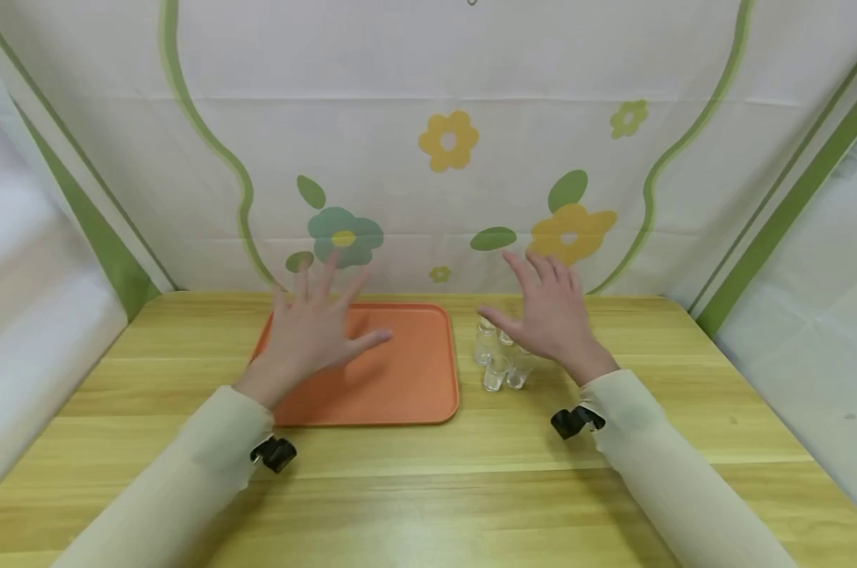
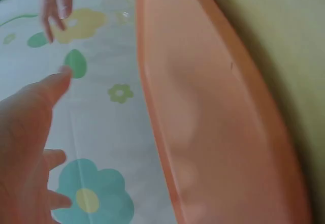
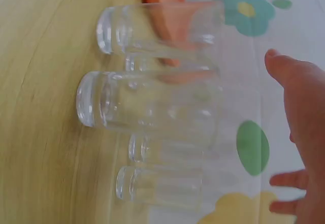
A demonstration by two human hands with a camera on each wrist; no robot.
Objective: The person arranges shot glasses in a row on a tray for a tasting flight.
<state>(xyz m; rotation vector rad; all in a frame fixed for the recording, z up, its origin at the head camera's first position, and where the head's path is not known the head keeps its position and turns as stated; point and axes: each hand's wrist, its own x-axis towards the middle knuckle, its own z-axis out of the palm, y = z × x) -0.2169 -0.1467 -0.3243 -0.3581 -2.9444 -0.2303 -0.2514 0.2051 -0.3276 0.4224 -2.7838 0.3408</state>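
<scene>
My left hand (image 1: pixel 306 335) hovers over the left part of an orange tray (image 1: pixel 407 371), its fingers spread and holding nothing. On the right, my right hand (image 1: pixel 551 312) is raised above a cluster of several small clear shot glasses (image 1: pixel 495 375), fingers extended and thumb held apart. The right wrist view shows the shot glasses (image 3: pixel 152 102) upright on the table, close to the hand (image 3: pixel 304 112) but apart from it. In the left wrist view the tray (image 2: pixel 213 112) lies beside the left hand (image 2: pixel 25 137). Part of the glass cluster is hidden behind my right hand.
A wood-grain table (image 1: pixel 400 497) carries the tray and glasses. Behind it hangs a white cloth (image 1: pixel 400 63) with printed flowers, and cloth walls with green bands stand at both sides. A small black camera (image 1: pixel 275 454) sits on the left wrist, another black camera (image 1: pixel 576 422) on the right.
</scene>
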